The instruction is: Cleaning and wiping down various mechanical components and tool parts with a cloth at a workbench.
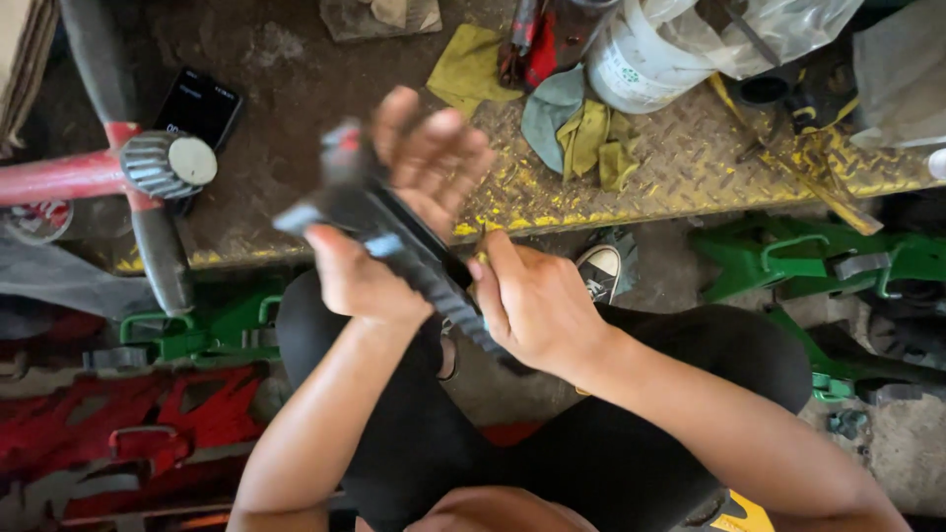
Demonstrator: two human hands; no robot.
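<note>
My left hand (pixel 379 251) grips a dark, ribbed elongated part (pixel 394 241), blurred, fingers curled round its underside with the upper fingers spread open behind it. My right hand (pixel 532 300) steadies the part's lower end, thumb and forefinger pinching something small and yellowish (pixel 482 254) against it; what it is cannot be told. The part is held in the air above my knees, just in front of the yellow-flecked tread-plate bench (pixel 680 167). Judged step: fitting or cleaning at the ribbed edge; the next move calls for a still left-hand grip. Around: yellow and teal rags (pixel 581 133), a white bucket (pixel 641 59), a phone (pixel 200 103), a red handlebar with grey grip (pixel 163 166), green frames (pixel 788 251). Nothing blocks the hands.
</note>
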